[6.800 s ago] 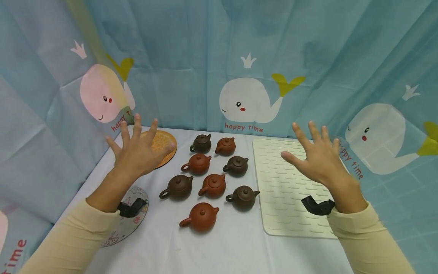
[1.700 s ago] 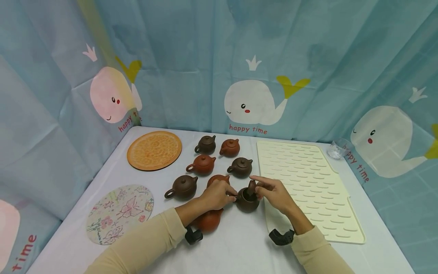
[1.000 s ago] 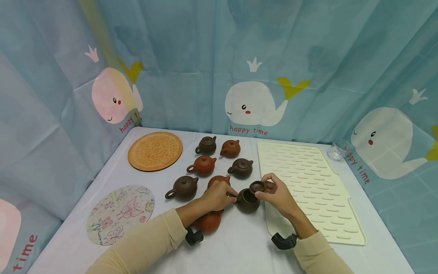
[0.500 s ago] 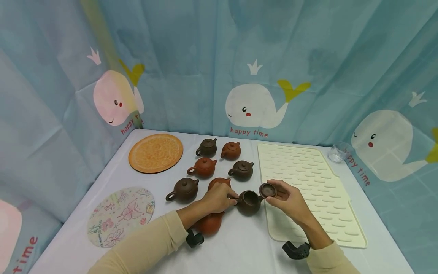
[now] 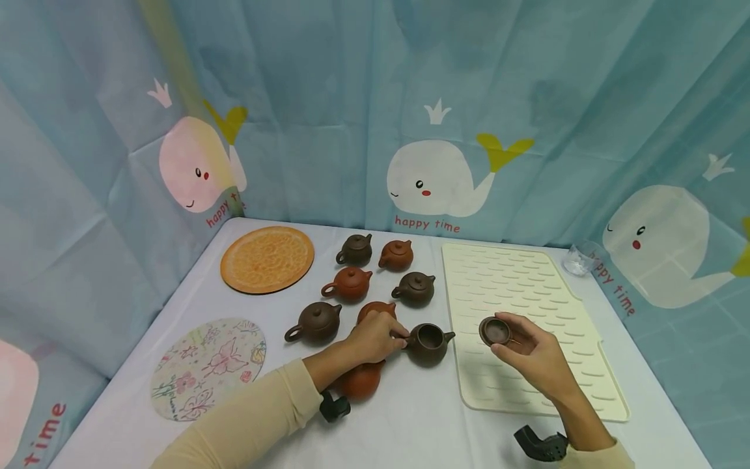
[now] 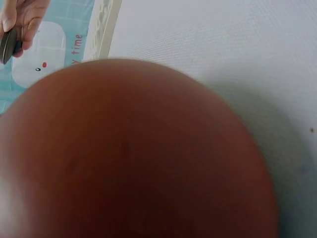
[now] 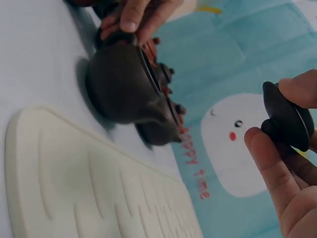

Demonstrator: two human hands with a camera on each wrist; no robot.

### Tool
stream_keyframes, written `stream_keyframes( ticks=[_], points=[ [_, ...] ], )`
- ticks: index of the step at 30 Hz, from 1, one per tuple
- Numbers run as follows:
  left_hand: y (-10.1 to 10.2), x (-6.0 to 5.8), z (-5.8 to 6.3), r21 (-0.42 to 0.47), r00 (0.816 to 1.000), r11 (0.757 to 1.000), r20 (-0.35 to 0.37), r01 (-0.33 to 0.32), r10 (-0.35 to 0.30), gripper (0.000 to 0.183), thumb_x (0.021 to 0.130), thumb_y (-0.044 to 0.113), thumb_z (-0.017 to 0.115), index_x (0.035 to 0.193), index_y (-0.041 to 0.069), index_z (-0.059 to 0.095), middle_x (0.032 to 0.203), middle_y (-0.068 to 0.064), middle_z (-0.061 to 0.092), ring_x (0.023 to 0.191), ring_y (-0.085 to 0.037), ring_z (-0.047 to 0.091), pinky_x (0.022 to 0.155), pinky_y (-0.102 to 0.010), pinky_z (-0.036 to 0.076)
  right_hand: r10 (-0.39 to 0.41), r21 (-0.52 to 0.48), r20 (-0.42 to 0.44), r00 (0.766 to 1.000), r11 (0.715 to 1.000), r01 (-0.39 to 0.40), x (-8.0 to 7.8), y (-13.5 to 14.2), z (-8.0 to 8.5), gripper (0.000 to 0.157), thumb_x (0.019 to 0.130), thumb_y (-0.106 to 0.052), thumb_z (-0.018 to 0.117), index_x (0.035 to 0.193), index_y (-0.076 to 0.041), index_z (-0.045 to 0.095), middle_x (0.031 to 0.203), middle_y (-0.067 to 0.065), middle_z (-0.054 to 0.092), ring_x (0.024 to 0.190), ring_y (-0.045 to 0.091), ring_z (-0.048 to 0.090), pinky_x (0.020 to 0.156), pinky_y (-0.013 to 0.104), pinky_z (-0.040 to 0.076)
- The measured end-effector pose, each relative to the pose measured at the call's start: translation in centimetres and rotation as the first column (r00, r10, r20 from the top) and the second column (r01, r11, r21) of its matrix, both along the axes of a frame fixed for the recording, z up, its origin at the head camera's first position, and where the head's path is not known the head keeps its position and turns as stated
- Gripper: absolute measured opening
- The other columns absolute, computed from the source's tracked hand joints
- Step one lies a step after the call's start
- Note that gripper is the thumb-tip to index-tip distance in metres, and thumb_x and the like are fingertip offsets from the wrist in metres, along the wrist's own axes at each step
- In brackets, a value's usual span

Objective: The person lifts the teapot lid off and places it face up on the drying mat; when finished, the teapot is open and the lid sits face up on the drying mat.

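My left hand pinches the handle of a dark brown teapot, which stands lidless on the white cloth with its spout to the right. The right wrist view also shows the fingers at that handle. Over the cream mat, my right hand holds the dark teapot lid between thumb and fingers, its hollow underside turned up toward the head camera. A red-brown teapot fills most of the left wrist view; my left forearm partly covers it in the head view. Another red-brown teapot is partly hidden behind my left hand.
Several lidded teapots stand behind, among them a dark one and a red-brown one. The cream ridged mat lies at right, a clear cup beyond it. Two round mats, orange and butterfly-patterned, lie at left.
My right hand has lifted the lid off the dark teapot, turned it underside up and carried it right over the cream mat. My left hand has stayed on the handle.
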State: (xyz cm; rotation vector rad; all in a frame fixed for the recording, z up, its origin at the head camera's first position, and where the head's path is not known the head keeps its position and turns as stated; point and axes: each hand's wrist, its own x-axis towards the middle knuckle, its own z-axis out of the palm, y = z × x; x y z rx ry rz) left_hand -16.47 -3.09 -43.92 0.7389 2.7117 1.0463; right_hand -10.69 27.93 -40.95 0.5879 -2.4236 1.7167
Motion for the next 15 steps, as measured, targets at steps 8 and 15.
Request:
stream_keyframes(
  ticks=[8,15],
  points=[
    [0.0,0.0,0.1,-0.004,1.000,1.000,0.005,-0.001,0.001,0.017,0.085,0.014,0.075,0.101,0.015,0.078,0.096,0.006,0.072,0.101,-0.012,0.061,0.082,-0.029,0.049,-0.037,0.005,-0.035,0.999,0.999,0.037,1.0,2.2,0.2,0.056,0.082,0.012,0.069,0.134,0.008,0.048,0.125,0.005,0.056,0.107,0.011,0.061,0.082,0.026,0.050],
    [0.0,0.1,0.1,0.000,1.000,1.000,0.002,0.003,-0.003,0.017,0.085,0.013,0.075,0.101,0.014,0.078,0.096,0.005,0.072,0.100,-0.012,0.061,0.080,-0.027,0.049,-0.081,-0.008,-0.052,0.995,0.997,0.081,1.8,3.6,-0.2,0.057,0.081,0.015,0.069,0.133,0.013,0.046,0.126,0.004,0.056,0.108,0.010,0.060,0.083,0.023,0.048]
  ],
)
